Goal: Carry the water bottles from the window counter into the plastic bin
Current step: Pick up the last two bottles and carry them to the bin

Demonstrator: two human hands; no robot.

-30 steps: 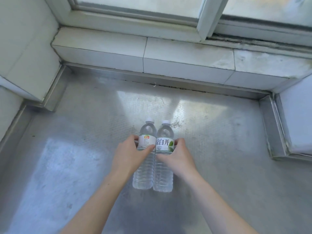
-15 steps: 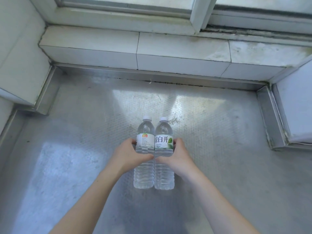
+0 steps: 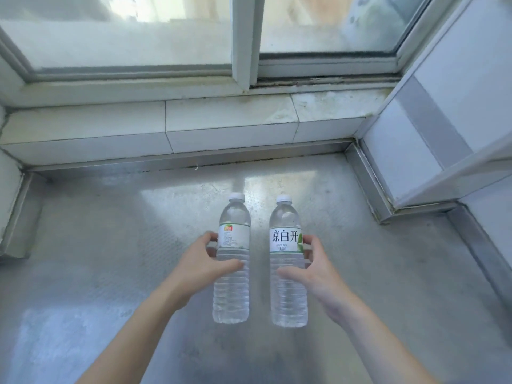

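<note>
Two clear water bottles with white caps and white labels are upright over the steel window counter (image 3: pixel 110 245). My left hand (image 3: pixel 203 264) grips the left bottle (image 3: pixel 232 261) around its middle, thumb across the front. My right hand (image 3: pixel 313 270) grips the right bottle (image 3: pixel 286 261), whose label bears large Chinese characters. A gap separates the two bottles. Whether their bases touch the counter cannot be told. No plastic bin is in view.
A tiled sill (image 3: pixel 194 126) and a window frame (image 3: pixel 243 51) rise behind the counter. A white panel wall (image 3: pixel 415 134) closes in the right side, and a tiled corner (image 3: pixel 11 195) juts in at the left.
The bottles, side by side and touching before, have been pulled apart, one in each hand. The view has tilted up, showing more of the window.
</note>
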